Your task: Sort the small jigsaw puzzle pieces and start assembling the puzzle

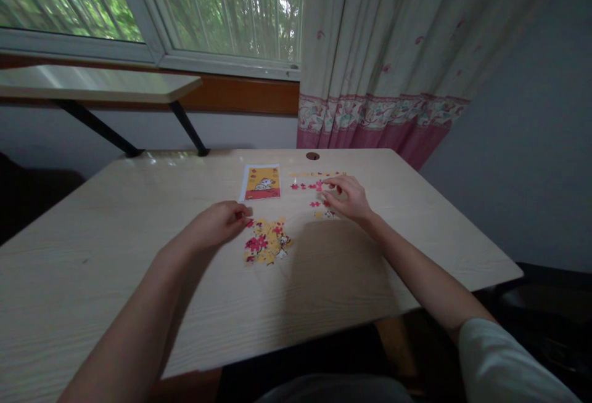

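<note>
A heap of loose yellow and red jigsaw pieces (267,243) lies on the pale wooden table (115,249). My left hand (221,222) rests at the heap's left edge, fingers curled and pinched on a small red piece. My right hand (348,196) hovers over several sorted red pieces (308,186) laid in a row further back; its fingers are bent over them, and what they hold, if anything, is hidden. A small reference picture card (262,182), orange and yellow with a white figure, lies flat behind the heap.
A round cable hole (312,156) sits near the table's far edge. Behind it are a window, a raised shelf (97,85) on black brackets at left, and a flowered curtain (388,52) at right. The table's right corner (513,270) drops off to a dark floor.
</note>
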The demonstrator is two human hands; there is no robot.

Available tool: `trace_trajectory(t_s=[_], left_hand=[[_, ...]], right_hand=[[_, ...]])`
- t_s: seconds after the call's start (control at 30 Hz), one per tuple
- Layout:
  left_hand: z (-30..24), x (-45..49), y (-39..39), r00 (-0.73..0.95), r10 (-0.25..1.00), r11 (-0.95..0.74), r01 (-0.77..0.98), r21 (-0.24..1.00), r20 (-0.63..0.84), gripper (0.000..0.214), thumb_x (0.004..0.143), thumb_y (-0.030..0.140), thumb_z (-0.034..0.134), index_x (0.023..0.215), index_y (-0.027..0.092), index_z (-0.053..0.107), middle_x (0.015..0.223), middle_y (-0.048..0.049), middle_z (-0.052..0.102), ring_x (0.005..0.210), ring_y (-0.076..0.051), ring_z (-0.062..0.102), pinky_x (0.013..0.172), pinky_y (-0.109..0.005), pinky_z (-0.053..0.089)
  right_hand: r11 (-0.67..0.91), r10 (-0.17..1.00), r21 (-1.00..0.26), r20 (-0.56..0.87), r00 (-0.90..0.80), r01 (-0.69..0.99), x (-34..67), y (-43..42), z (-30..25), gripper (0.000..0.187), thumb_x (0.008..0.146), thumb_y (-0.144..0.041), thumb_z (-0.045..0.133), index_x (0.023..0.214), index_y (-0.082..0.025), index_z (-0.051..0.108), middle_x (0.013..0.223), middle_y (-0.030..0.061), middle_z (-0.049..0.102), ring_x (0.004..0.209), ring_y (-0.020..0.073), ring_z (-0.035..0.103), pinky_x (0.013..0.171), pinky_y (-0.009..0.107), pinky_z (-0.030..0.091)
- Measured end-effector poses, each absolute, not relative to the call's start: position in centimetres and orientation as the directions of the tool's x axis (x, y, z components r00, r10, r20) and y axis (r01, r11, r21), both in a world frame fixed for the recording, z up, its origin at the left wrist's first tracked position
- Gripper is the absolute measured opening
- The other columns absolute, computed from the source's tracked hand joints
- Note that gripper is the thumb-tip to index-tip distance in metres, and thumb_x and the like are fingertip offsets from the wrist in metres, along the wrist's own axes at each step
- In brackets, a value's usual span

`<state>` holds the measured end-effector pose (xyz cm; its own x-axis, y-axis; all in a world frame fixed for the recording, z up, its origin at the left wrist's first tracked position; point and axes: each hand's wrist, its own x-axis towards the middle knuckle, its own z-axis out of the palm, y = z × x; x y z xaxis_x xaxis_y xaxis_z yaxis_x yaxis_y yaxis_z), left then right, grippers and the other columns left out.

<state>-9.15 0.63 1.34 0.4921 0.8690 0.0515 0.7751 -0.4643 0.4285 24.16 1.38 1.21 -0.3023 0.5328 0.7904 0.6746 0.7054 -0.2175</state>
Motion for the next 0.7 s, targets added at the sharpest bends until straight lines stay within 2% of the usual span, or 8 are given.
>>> trace_trajectory(t_s=[0.17,0.3,0.53,0.7], left_hand=[[1.3,-8.8,0.5,0.508,0.861,-0.462,0.774,0.434,0.011,0.031,0.082,0.042,0.048,0.083,0.015,0.063,0.066,-0.0033,0.058,0.057,-0.015,0.051,0.054,-0.026,0.035],[1.8,-8.4,0.2,0.538,0.843,-0.492,0.77,0.407,0.001,0.026,0.08,0.04,0.05,0.075,0.016,0.058,0.063,-0.0013,0.053,0.056,-0.014,0.048,0.054,-0.026,0.034],[1.1,-9.1,0.7,0.526,0.851,-0.478,0.769,0.424,0.004,0.023,0.077,0.04,0.053,0.078,0.017,0.056,0.068,-0.0014,0.053,0.059,-0.014,0.048,0.055,-0.026,0.035],[0.9,-9.5,0.8,0.502,0.865,-0.453,0.775,0.44,0.007,0.024,0.076,0.041,0.055,0.072,0.017,0.055,0.066,-0.0015,0.053,0.058,-0.014,0.048,0.054,-0.026,0.036]], right_hand=[[0.686,0.57,-0.229,0.76,-0.313,0.691,24.1,1.3,1.2,0.018,0.083,-0.033,0.058,0.093,-0.021,0.065,0.076,0.0025,0.067,0.063,0.0129,0.055,0.071,0.03,0.042],[0.697,0.557,-0.225,0.768,-0.316,0.681,24.1,1.3,1.2,0.019,0.083,-0.032,0.058,0.095,-0.02,0.065,0.076,0.0026,0.066,0.062,0.0127,0.054,0.071,0.029,0.042],[0.688,0.579,-0.24,0.751,-0.319,0.685,24.3,1.4,1.2,0.02,0.084,-0.033,0.057,0.097,-0.02,0.065,0.077,0.0026,0.066,0.064,0.0131,0.054,0.073,0.03,0.041],[0.607,0.699,-0.308,0.646,-0.307,0.733,25.3,3.6,0.7,0.024,0.082,-0.032,0.059,0.102,-0.019,0.064,0.082,0.0039,0.066,0.067,0.0137,0.055,0.072,0.03,0.041]])
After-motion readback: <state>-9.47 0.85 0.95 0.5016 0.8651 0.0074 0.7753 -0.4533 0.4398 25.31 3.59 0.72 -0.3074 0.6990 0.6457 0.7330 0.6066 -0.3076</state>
